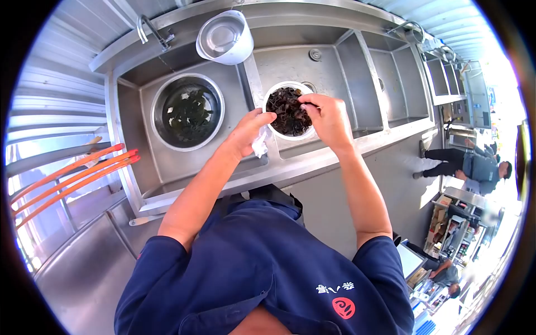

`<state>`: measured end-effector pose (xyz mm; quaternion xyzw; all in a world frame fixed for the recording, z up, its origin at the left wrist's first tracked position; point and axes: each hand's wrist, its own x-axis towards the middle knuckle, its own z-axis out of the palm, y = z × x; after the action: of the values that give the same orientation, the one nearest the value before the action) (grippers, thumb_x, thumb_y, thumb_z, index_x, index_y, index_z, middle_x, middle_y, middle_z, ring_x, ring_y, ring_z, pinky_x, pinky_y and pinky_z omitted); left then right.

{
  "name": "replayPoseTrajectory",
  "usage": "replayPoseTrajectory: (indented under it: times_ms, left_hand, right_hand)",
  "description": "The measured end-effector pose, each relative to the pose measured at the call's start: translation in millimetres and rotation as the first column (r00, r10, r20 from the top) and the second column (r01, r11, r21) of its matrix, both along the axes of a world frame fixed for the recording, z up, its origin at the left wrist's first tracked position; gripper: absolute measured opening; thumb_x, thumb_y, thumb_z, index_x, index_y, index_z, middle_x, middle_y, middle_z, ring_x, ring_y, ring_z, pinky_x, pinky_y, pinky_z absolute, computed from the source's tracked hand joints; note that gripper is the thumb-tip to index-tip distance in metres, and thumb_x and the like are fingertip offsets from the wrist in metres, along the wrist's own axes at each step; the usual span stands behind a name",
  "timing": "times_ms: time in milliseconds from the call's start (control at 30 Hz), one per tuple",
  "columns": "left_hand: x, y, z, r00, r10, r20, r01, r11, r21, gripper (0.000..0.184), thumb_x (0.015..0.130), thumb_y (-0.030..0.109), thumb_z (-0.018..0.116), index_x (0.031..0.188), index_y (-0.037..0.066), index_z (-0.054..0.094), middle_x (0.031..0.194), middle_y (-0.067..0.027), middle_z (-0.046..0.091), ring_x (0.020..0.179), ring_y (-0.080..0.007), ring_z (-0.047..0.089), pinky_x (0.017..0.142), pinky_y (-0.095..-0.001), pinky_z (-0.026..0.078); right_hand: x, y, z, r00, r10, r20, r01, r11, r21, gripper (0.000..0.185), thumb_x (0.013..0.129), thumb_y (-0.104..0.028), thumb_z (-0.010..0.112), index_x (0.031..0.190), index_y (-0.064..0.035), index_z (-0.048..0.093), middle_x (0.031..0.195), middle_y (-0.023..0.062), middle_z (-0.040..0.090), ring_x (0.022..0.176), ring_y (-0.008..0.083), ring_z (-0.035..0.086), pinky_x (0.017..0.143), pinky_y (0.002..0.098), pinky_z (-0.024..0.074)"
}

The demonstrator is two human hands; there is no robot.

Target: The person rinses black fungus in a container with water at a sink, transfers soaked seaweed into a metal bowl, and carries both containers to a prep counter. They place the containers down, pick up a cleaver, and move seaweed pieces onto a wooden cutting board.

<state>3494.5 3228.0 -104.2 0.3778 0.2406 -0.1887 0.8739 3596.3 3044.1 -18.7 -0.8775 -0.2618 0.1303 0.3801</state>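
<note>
A round white bowl [289, 137] full of dark, curled pieces that look like wood ear fungus [285, 109] is over the sink divider area. My left hand [250, 129] grips its left rim, the thumb over the edge. Under that hand hangs a crumpled white piece [260, 144], plastic or tissue; I cannot tell which. My right hand [328, 114] reaches over the bowl's right side, thumb and fingers pinched on a piece of the fungus. The fingertips partly cover what they hold.
In the left sink basin stands a large metal bowl [221, 107] of dark green leafy matter in water. A white bucket [243, 47] sits on the back divider. Taps [153, 33] rise behind. Orange-red poles [78, 178] jut in at left. Two people [483, 167] are far right.
</note>
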Motion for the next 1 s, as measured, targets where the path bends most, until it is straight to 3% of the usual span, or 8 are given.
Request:
replayPoseTrajectory:
  times_ms: [100,267,333,433,600,767,867,1000]
  left_hand:
    - [3,-21,9,0.999,0.043,-0.017,-0.043,0.999,-0.019,0.048,0.092,0.024,0.064,0.13,-0.002,0.052,0.108,-0.0082,0.063,0.09,-0.0158,0.063,0.071,-0.0324,0.053]
    - [5,-39,14,1.0,0.016,0.003,-0.016,1.0,-0.022,0.048,0.092,0.025,0.065,0.129,-0.001,0.053,0.106,-0.0078,0.064,0.086,-0.0142,0.062,0.064,-0.031,0.052]
    - [4,-45,14,1.0,0.009,0.014,-0.009,1.0,-0.024,0.047,0.091,0.026,0.065,0.128,-0.001,0.053,0.105,-0.0072,0.063,0.085,-0.0134,0.062,0.062,-0.0302,0.051]
    - [7,-57,18,0.998,-0.055,0.027,0.054,0.998,0.024,0.043,0.091,0.027,0.065,0.124,0.001,0.055,0.099,-0.0051,0.062,0.08,-0.0116,0.059,0.058,-0.0288,0.048]
    - [7,-68,12,0.996,-0.09,0.022,0.089,0.995,0.038,0.041,0.09,0.028,0.066,0.12,0.002,0.056,0.093,-0.0035,0.058,0.073,-0.0112,0.055,0.052,-0.0296,0.044]
    - [8,-69,15,0.991,-0.133,0.018,0.131,0.99,0.056,0.042,0.089,0.03,0.065,0.12,0.003,0.056,0.092,-0.0041,0.058,0.071,-0.0116,0.055,0.051,-0.0301,0.044]
    - [8,-74,15,0.992,-0.127,0.02,0.126,0.99,0.058,0.044,0.089,0.03,0.065,0.121,0.002,0.055,0.092,-0.0045,0.058,0.07,-0.0115,0.055,0.05,-0.0299,0.044]
    - [11,-74,10,0.99,-0.14,0.007,0.139,0.988,0.061,0.051,0.087,0.028,0.067,0.127,-0.001,0.053,0.097,-0.0083,0.06,0.078,-0.0142,0.057,0.056,-0.0322,0.048]
  right_hand:
    - [3,-20,8,0.981,-0.011,-0.196,0.052,0.977,0.205,0.026,0.087,0.006,0.061,0.111,0.0006,0.071,0.098,0.0147,0.075,0.09,0.029,0.072,0.081,0.0351,0.0561]
    - [-7,-45,41,0.987,0.154,-0.041,-0.147,0.978,0.145,0.044,0.085,0.005,0.065,0.129,-0.0047,0.063,0.127,0.016,0.065,0.103,0.0289,0.069,0.086,0.0378,0.0563]
    - [-16,-50,34,0.919,0.266,0.291,-0.22,0.959,-0.181,0.051,0.083,-0.001,0.069,0.132,-0.012,0.059,0.134,0.0159,0.058,0.104,0.0352,0.067,0.085,0.0434,0.056]
    - [-25,-43,27,0.971,0.201,0.127,-0.143,0.92,-0.364,0.054,0.077,0.0,0.07,0.127,-0.0144,0.06,0.124,0.0176,0.059,0.105,0.0408,0.063,0.09,0.0482,0.0533]
    - [-15,-60,5,0.996,0.074,0.057,-0.072,0.997,-0.038,0.035,0.079,0.008,0.065,0.11,-0.007,0.065,0.108,0.0143,0.066,0.103,0.0347,0.064,0.087,0.0408,0.0524]
    - [-15,-78,27,0.987,0.133,-0.091,-0.112,0.972,0.206,0.038,0.078,0.01,0.064,0.114,-0.0022,0.064,0.117,0.0164,0.066,0.109,0.0349,0.063,0.095,0.0399,0.0502]
    - [-20,-82,41,0.98,0.19,-0.059,-0.18,0.974,0.139,0.048,0.078,0.01,0.066,0.123,-0.0039,0.06,0.119,0.0166,0.065,0.111,0.0363,0.063,0.097,0.0415,0.0497]
    - [-22,-81,46,0.969,0.245,0.04,-0.216,0.912,-0.35,0.068,0.077,0.003,0.072,0.14,-0.0053,0.048,0.133,0.0182,0.059,0.121,0.0374,0.058,0.097,0.043,0.0513]
